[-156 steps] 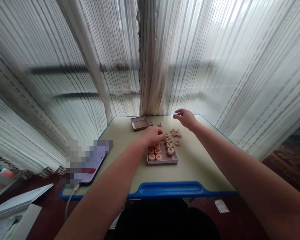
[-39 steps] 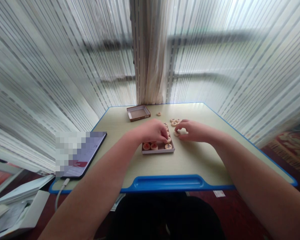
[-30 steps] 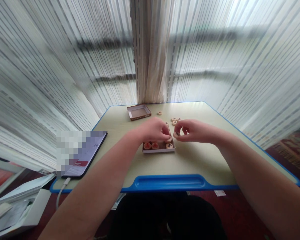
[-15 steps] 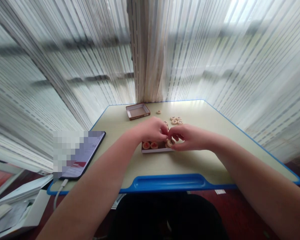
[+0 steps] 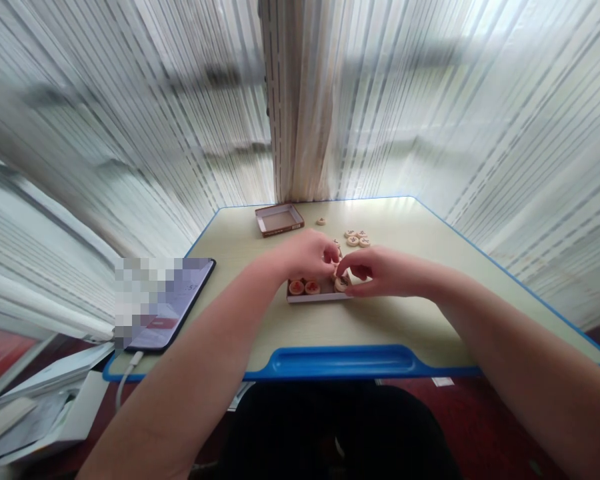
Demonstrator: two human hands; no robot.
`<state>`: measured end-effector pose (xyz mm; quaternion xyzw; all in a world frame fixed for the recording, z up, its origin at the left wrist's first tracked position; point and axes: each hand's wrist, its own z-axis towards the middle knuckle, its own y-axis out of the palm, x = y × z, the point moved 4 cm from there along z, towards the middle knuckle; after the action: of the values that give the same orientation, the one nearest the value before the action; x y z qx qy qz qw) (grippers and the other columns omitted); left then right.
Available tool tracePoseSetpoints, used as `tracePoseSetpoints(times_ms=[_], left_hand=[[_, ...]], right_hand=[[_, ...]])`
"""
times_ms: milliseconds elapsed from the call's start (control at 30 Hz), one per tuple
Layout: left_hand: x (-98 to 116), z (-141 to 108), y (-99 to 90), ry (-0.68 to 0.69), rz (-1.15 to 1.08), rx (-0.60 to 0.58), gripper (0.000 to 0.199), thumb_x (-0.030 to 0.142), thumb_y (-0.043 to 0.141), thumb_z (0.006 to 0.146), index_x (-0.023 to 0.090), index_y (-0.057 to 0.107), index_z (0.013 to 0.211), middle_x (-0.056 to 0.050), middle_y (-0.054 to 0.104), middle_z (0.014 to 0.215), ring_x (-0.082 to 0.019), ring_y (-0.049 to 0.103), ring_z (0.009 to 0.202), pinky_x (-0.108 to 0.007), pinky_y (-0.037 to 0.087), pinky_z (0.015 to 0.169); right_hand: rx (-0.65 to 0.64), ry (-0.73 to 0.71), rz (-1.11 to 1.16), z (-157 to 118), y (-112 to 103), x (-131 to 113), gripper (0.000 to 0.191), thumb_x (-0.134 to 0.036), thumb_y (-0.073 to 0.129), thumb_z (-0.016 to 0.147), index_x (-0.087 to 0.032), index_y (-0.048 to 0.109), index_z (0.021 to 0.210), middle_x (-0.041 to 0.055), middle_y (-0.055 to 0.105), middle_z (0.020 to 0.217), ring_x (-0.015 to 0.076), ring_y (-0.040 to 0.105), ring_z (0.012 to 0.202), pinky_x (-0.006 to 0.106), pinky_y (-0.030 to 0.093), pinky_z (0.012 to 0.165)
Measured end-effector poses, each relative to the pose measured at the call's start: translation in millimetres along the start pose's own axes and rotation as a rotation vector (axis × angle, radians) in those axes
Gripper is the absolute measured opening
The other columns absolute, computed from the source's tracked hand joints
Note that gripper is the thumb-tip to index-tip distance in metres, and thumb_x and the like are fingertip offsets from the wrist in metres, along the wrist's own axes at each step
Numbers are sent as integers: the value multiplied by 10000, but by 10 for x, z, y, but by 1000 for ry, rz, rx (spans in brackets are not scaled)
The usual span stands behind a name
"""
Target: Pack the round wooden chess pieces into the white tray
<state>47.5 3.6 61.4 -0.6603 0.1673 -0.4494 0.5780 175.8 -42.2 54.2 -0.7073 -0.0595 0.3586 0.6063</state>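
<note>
A shallow box [image 5: 320, 297] lies on the table, with round red-marked pieces [image 5: 297, 287] at its front left and a dark-marked piece [image 5: 341, 284] at its front right. My left hand [image 5: 314, 257] is over the box, fingers curled in a pinch at its right part; what they hold is too small to make out. My right hand [image 5: 373, 270] comes from the right, its curled fingers and thumb around the dark-marked piece. Both hands' fingertips nearly meet and hide much of the box.
An empty box lid [image 5: 280, 221] lies at the back left. Several round pieces [image 5: 357, 238] sit together behind my right hand, and a single one [image 5: 321, 221] stands farther back. A tablet [image 5: 180, 300] with a cable lies at the left edge.
The dark-marked piece now lies flatter in the box's front right corner, where it was tilted at my right fingertips. The view has shifted slightly.
</note>
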Motion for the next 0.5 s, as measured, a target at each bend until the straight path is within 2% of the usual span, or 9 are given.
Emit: tracePoseSetpoints(times_ms=[100, 333, 500], left_hand=[[-13, -12, 9, 8, 13, -42, 229, 270, 630, 637, 189, 727, 828, -13, 686, 778, -139, 579, 700, -221, 394, 611], [-22, -2, 5, 9, 25, -25, 249, 325, 621, 652, 171, 723, 820, -22, 672, 743, -134, 559, 672, -224, 381, 596], [-65, 14, -33, -13, 147, 86, 207, 252, 540, 677, 153, 717, 718, -28, 658, 651, -125, 530, 606, -237, 353, 570]], right_hand=[[-8, 9, -3, -4, 6, 7, 246, -300, 604, 715, -204, 687, 926, -35, 473, 589, 80, 400, 517, 220, 291, 514], [-12, -17, 25, 1, 5, 14, 286, -278, 600, 723, -198, 686, 984, -33, 494, 592, 82, 415, 530, 216, 303, 519], [-47, -16, 63, -4, 34, 13, 250, -268, 566, 742, -215, 724, 929, -30, 520, 575, 80, 420, 522, 221, 321, 529]])
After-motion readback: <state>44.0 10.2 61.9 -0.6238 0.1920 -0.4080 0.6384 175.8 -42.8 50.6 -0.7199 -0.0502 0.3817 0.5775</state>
